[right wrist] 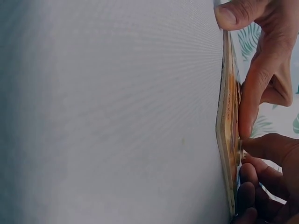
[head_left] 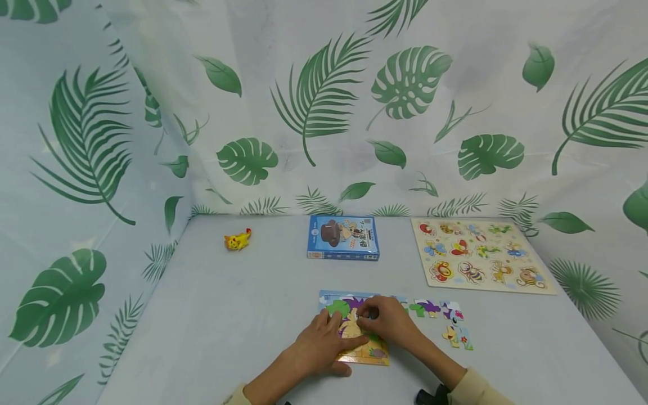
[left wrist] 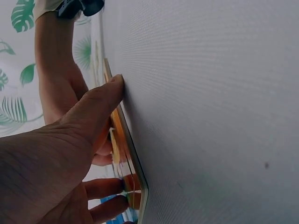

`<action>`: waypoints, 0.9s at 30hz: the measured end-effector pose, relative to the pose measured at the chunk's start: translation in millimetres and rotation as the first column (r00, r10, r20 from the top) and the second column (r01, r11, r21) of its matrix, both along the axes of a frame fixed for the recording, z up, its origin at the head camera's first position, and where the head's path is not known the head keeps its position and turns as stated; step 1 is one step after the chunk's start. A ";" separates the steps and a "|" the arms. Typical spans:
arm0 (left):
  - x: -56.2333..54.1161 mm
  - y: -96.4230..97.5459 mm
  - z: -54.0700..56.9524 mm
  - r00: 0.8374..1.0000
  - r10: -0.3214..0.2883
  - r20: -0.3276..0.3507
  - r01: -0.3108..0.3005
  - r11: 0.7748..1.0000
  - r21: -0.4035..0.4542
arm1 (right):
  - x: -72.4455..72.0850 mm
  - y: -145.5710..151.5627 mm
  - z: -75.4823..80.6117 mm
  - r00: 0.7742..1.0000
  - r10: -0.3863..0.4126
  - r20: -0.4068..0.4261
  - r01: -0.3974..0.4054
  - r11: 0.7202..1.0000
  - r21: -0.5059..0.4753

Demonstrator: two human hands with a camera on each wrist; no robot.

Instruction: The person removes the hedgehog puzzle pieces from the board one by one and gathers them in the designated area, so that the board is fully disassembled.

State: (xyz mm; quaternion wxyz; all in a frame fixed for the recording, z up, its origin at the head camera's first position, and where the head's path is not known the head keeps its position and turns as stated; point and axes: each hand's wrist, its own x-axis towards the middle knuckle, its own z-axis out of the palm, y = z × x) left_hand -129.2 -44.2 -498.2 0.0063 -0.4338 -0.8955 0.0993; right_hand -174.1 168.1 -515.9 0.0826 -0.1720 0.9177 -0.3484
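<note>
A jigsaw puzzle board [head_left: 361, 359] with an orange lower edge and a blue top lies flat on the table. My left hand [head_left: 324, 343] rests on its left part, fingers spread, with the thumb beside the near edge. Over the board's middle, my right hand [head_left: 387, 320] pinches a small puzzle piece [left wrist: 114, 145] with thumb and fingers. That piece looks tilted against the board surface, and the fingers mostly hide it. From the right wrist side, the board's edge [right wrist: 226, 126] shows side-on, with both hands meeting above it.
Loose puzzle pieces [head_left: 427, 307] lie right of the board, with more pieces [head_left: 458, 336] nearby. Behind stand a blue box [head_left: 343, 238] and, at back right, a wooden insect-picture board [head_left: 483, 256]. A yellow toy figure [head_left: 237, 241] sits at back left. Leaf-print cloth walls enclose the table.
</note>
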 end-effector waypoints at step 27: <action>-1.1 -0.6 -3.7 0.999 0.015 0.050 -0.016 1.000 0.012 | 0.8 4.8 -2.0 0.992 0.003 0.127 0.019 0.984 -0.176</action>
